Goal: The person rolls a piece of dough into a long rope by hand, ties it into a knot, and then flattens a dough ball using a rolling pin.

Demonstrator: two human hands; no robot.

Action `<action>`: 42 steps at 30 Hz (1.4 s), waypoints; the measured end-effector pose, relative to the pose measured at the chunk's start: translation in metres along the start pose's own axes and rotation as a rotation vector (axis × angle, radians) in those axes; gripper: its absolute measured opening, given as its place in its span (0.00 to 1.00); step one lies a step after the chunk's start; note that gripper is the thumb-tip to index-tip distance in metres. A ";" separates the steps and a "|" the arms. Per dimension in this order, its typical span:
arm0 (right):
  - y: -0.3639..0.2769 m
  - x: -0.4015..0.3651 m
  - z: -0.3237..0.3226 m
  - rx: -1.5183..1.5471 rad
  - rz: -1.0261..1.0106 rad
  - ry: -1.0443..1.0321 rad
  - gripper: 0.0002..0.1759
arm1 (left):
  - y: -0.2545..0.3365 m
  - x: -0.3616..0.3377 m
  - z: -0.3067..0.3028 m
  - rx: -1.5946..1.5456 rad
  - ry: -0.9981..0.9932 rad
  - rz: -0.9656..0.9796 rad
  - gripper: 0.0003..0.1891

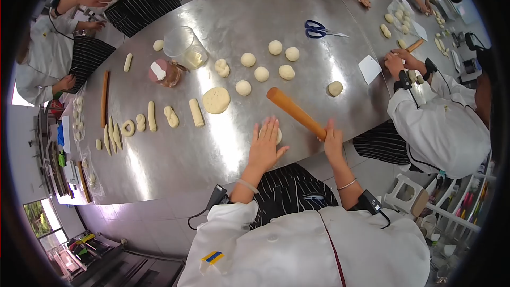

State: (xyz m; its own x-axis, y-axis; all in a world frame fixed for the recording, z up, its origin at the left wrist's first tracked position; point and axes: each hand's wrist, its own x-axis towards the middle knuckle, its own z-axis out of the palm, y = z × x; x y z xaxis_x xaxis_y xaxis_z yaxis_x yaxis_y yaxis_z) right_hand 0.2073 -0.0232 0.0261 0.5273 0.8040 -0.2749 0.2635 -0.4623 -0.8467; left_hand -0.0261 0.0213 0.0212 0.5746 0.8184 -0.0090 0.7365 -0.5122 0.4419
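My left hand [265, 146] lies flat with its fingers stretched out, over a small piece of dough [279, 136] that is mostly hidden beneath it. My right hand [332, 141] is wrapped round the near end of a wooden rolling pin [295, 110], which slants away to the left over the steel table. Beyond the pin sit several round dough balls [261, 74]. A flattened dough disc [216, 100] and a short dough roll [196, 112] lie to the left of my left hand. One more dough ball [335, 89] rests to the right of the pin.
The steel table [175, 172] carries shaped dough pieces [152, 116], a clear plastic cup [193, 56], a jar [171, 74], blue-handled scissors [319, 30] and a white card [370, 69]. Another rolling pin [104, 99] lies at left. Co-workers in white stand around the table.
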 end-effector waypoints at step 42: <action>-0.032 0.033 0.060 -0.830 -0.857 -0.111 0.23 | -0.036 -0.046 -0.005 0.190 0.504 -0.255 0.07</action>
State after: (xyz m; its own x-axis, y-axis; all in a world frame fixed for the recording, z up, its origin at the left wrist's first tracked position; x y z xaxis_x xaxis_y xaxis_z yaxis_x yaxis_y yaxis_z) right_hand 0.1677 0.0409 0.0165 -0.1361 0.9772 0.1629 0.9573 0.1721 -0.2322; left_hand -0.0807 0.0032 0.0108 0.1648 0.9208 0.3536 0.9066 -0.2826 0.3133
